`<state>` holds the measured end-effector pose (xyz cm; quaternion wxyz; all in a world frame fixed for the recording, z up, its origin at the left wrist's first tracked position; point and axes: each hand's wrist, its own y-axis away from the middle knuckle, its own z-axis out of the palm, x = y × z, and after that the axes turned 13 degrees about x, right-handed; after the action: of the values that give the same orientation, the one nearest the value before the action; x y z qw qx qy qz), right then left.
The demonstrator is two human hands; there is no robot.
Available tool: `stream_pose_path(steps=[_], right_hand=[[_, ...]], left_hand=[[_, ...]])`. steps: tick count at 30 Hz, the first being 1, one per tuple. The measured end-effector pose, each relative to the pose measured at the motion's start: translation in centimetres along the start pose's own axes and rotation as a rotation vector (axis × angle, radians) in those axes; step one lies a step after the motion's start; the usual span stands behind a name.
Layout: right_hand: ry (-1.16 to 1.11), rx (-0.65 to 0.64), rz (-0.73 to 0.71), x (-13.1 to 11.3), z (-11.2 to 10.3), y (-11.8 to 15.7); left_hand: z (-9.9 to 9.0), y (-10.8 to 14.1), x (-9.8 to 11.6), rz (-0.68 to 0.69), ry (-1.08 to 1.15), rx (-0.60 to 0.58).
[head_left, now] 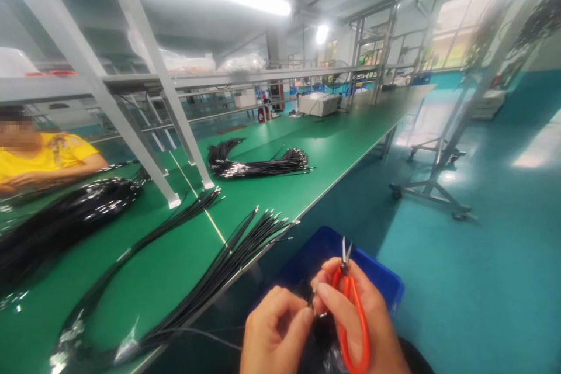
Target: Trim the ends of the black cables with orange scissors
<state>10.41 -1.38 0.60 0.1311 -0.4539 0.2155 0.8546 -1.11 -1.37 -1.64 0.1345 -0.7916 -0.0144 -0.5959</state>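
Note:
My left hand [278, 327] is closed, its thumb and forefinger pinching the small end of a thin black cable. Close beside it, my right hand [359, 304] holds orange-handled scissors [362, 327] in its palm, blades pointing up and slightly apart. The thumb and fingertips of that hand also meet at the small cable end between the hands. One thin cable runs from my left hand toward a bundle of black cables [228, 260] with light tips, lying along the edge of the green table [144, 272].
A blue bin [377, 272] is below my hands, beside the table. More black cables [267, 166] lie farther back, near metal shelf posts [169, 90]. A person in yellow [56, 158] sits at the left. A wheeled metal rack [433, 190] stands on the floor at the right.

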Motion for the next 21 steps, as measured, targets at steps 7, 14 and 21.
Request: stream_pose_path(steps=[7,14,21], right_hand=[[-0.031,-0.055,0.126,-0.1,-0.7,-0.1],[-0.136,-0.042,0.356,1.2,-0.6,0.3],[-0.14,-0.066,0.276,1.2,0.3,0.6]], left_hand=[[0.1,0.4,-0.1,-0.036,0.04,-0.024],[0.9,0.5,0.4,-0.179,0.423,-0.059],[0.4,-0.7,1.4,-0.236,0.455,-0.077]])
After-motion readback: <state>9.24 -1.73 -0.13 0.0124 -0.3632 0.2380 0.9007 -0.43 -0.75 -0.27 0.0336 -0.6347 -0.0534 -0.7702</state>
